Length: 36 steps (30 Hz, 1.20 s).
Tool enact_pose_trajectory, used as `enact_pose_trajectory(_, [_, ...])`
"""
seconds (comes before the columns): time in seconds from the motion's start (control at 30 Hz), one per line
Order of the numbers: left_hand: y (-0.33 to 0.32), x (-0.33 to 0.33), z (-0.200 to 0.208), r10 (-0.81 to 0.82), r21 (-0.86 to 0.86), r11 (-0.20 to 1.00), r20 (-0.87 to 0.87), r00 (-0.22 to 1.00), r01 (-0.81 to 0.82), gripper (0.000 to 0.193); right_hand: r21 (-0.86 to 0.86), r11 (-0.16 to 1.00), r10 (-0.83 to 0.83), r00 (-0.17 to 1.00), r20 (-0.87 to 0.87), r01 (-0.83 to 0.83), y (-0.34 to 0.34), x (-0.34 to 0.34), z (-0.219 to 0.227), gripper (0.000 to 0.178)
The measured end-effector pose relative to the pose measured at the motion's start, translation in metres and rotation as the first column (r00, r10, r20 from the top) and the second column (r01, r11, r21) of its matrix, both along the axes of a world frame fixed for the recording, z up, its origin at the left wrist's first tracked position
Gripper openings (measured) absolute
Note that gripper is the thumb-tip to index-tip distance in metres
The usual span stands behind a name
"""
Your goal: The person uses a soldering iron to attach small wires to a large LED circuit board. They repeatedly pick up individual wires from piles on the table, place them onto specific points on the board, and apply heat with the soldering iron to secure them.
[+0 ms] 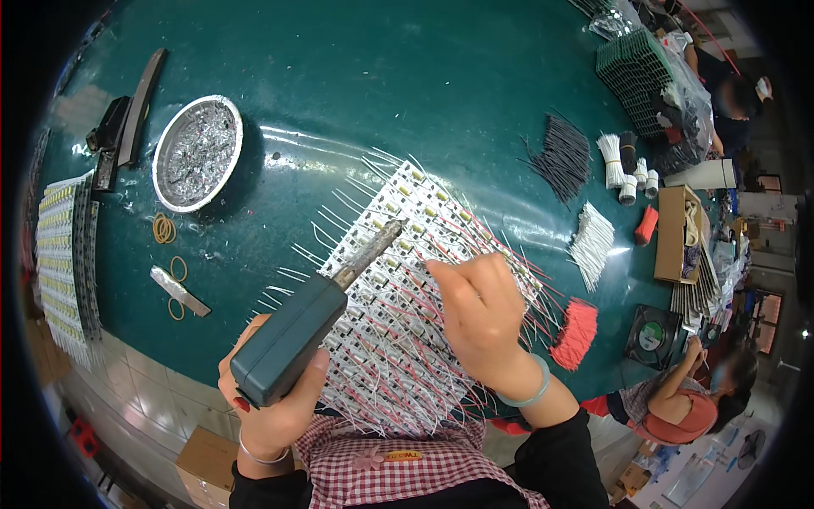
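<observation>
- A soldering iron [315, 316] with a thick dark green handle and a grey, crusted metal tip is gripped by the left hand [275, 399], the fingers closed around the handle.
- The tip is pointed at a panel of white LED strips [398, 297], which lies flat on the worktop [424, 85] just in front of the body.
- Many thin red and white wires are seen on the panel; they stick out over its edges like bristles.
- The right hand [485, 318] is rested on the panel with the fingers bent, pinched closed on the thin wires there.
- The worktop is dark green, smooth and glossy, and wide free room is left at its middle and far side.
- A round foil dish [197, 153] with silvery scraps is placed at the left, with rubber bands [165, 229] near it.
- Bundles of black wires [564, 157], white wires [592, 244] and red wires [577, 333] are laid at the right.
- A seated person [678, 399] is seen at the lower right edge.
</observation>
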<state>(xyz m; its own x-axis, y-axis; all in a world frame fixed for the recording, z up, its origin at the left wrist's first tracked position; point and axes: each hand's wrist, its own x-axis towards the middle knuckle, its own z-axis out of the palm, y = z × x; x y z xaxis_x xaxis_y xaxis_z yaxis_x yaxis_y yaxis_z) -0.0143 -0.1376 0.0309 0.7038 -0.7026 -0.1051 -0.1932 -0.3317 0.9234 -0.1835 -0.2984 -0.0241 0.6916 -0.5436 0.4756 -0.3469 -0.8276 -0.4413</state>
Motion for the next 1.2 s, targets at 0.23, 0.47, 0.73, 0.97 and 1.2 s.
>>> enact_pose_trajectory(0.23, [0.005, 0.001, 0.002, -0.003, 0.009, 1.000, -0.012, 1.000, 0.003, 0.028, 0.047, 0.999, -0.025, 0.999, -0.048, 0.027, 0.004, 0.007, -0.019, 0.031])
enact_pose_trajectory(0.47, [0.006, 0.000, -0.002, 0.014, -0.016, 1.000, -0.052, 0.999, -0.015, 0.028, 0.115, 0.993, -0.025, 0.998, -0.057, 0.032, 0.000, 0.008, -0.023, 0.035])
enact_pose_trajectory(0.73, [0.004, 0.001, -0.002, 0.012, 0.008, 1.000, -0.074, 0.997, -0.011, 0.030, 0.138, 0.990, -0.009, 0.998, -0.064, 0.018, -0.003, 0.010, -0.019, 0.038])
enact_pose_trajectory(0.97, [0.006, 0.001, -0.004, -0.007, -0.003, 1.000, -0.038, 0.999, 0.006, 0.029, 0.128, 0.992, 0.019, 0.999, -0.046, -0.013, -0.005, 0.006, -0.022, 0.038])
enact_pose_trajectory(1.2, [0.008, 0.001, -0.005, -0.034, -0.026, 0.999, -0.010, 0.999, 0.033, 0.027, 0.023, 0.999, -0.025, 1.000, 0.010, 0.025, 0.000, 0.005, -0.024, 0.036])
